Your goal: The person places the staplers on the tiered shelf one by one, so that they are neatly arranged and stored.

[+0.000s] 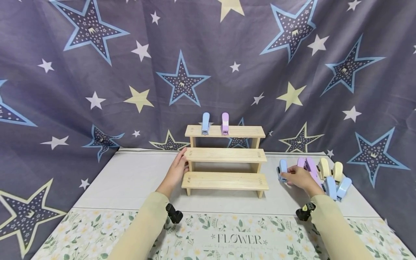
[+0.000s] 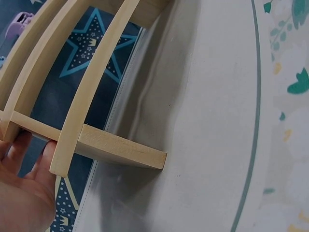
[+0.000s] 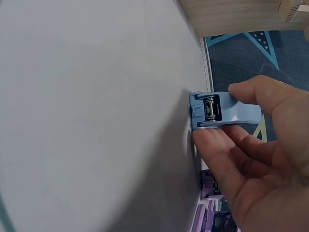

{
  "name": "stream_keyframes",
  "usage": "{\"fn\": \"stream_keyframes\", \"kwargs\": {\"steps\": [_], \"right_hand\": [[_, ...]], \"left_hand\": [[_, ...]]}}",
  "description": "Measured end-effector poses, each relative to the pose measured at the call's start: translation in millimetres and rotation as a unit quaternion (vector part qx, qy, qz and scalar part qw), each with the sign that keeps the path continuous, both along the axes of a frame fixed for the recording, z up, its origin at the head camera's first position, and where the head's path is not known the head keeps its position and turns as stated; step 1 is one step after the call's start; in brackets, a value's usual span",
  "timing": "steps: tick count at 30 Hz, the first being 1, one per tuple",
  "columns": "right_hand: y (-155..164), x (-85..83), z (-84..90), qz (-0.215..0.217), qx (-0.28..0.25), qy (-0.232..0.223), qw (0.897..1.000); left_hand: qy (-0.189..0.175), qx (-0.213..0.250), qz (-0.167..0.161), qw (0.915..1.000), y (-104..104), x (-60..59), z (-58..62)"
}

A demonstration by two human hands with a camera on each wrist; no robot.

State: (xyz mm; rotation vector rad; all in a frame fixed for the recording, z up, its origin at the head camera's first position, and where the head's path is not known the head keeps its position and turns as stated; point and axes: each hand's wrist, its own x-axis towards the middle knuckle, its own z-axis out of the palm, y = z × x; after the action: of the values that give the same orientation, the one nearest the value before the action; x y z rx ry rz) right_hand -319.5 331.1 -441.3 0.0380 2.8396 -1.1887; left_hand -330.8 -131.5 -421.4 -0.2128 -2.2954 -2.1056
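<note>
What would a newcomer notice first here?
A three-step pale wooden shelf stands mid-table, with a blue stapler and a purple stapler upright on its top step. The left hand touches its left end; the right hand pinches a light-blue stapler beside a pastel stapler cluster.

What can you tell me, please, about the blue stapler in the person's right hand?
The blue stapler is small, pastel blue, plastic-looking, with a dark metal spring and hinge showing at its rear end. The right hand pinches it between thumb and fingers, low over the white table, just right of the wooden shelf and left of the other staplers. Whether it touches the table, I cannot tell.
</note>
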Motion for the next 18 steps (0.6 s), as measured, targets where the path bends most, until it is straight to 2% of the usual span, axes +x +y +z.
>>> {"fn": "stream_keyframes", "kwargs": {"steps": [3,6,12,18], "right_hand": [[0.0,0.7,-0.9,0.000,0.004,0.006,1.000],[0.5,1.5,-2.0,0.000,0.007,0.013,1.000],[-1.0,4.2,3.3,0.007,0.010,0.043,0.999],[-5.5,8.5,21.1,0.010,0.036,0.085,0.996]], "left_hand": [[-0.005,0.001,-0.005,1.0000,0.8,6.0,8.4],[-0.016,0.003,-0.009,0.9998,0.3,6.5,12.4],[-0.014,-0.002,-0.003,0.9999,-1.8,-3.0,-0.7],[-0.001,-0.011,0.008,0.9999,-0.8,-3.4,-3.9]]}}
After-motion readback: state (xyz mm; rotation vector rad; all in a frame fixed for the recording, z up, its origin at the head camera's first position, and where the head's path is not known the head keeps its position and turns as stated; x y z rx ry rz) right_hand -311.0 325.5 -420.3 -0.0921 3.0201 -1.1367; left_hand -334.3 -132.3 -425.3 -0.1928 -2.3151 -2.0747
